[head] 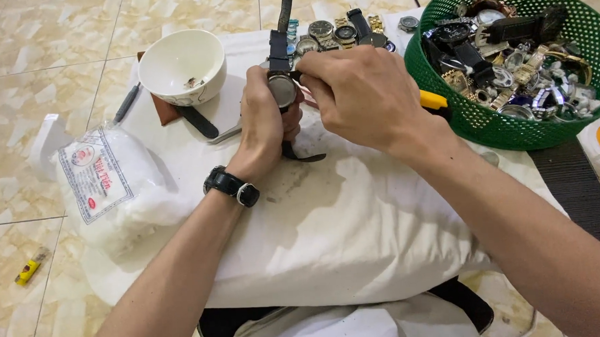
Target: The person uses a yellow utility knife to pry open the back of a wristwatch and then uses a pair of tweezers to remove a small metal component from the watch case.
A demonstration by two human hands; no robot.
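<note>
My left hand (262, 126) grips a wristwatch (282, 89) with a round grey face and a black strap, held upright over a white pillow (355, 233). One strap end sticks up, the other hangs below my fingers. My right hand (360, 93) pinches at the right side of the watch case, fingertips touching it; anything small between those fingers is hidden. A black watch sits on my left wrist (233, 186).
A white bowl (182, 65) stands at the back left, with a black-handled tool (195, 121) beside it. A green plastic basket (484, 119) full of watches is at the right. Several watches (335, 33) lie behind my hands. A white printed bag (104, 178) lies left; a yellow lighter (27, 270) lies on the tiled floor.
</note>
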